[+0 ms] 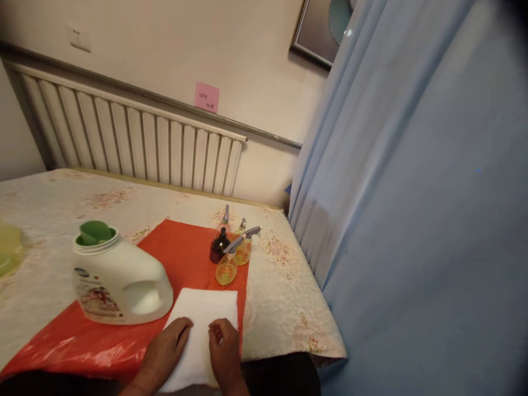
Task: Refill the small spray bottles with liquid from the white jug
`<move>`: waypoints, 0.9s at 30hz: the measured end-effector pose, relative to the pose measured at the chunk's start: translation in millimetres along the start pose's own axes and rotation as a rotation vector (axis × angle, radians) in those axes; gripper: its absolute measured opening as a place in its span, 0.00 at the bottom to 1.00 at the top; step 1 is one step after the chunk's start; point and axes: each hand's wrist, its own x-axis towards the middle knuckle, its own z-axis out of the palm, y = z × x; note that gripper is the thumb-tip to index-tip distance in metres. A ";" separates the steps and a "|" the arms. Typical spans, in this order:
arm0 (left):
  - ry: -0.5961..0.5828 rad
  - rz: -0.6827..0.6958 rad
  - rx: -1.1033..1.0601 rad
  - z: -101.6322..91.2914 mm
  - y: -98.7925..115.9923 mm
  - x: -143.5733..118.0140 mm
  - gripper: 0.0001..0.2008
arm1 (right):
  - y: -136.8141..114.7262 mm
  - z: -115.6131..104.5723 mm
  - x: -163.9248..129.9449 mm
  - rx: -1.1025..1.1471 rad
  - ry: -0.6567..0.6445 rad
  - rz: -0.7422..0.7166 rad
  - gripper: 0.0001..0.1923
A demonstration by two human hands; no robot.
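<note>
A folded white towel [202,313] lies flat in front of me on the red plastic sheet [169,247]. On its left edge rests my left hand [170,345], closed, with the thumb along the curled fingers. My right hand [225,347] sits on the towel's right side, its fingers curled into a loose fist. I see nothing held in either hand. Left of the towel stands a big white plastic jug [124,280] with a handle and a green cup [97,232] in its mouth. Beyond the towel are yellowish spray bottles [226,270] and a small dark bottle [218,247].
A pale quilted flowered cover [284,308] spreads under everything. A translucent yellow-green object [10,247] is cut off at the left edge. A blue curtain [396,220] hangs close on the right. Behind are a radiator [144,137] and a wall with a pink note [207,97].
</note>
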 end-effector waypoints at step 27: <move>-0.015 0.004 -0.051 -0.8 -1.3 0.7 0.12 | -3.1 0.4 -0.1 -0.007 0.021 -0.003 0.10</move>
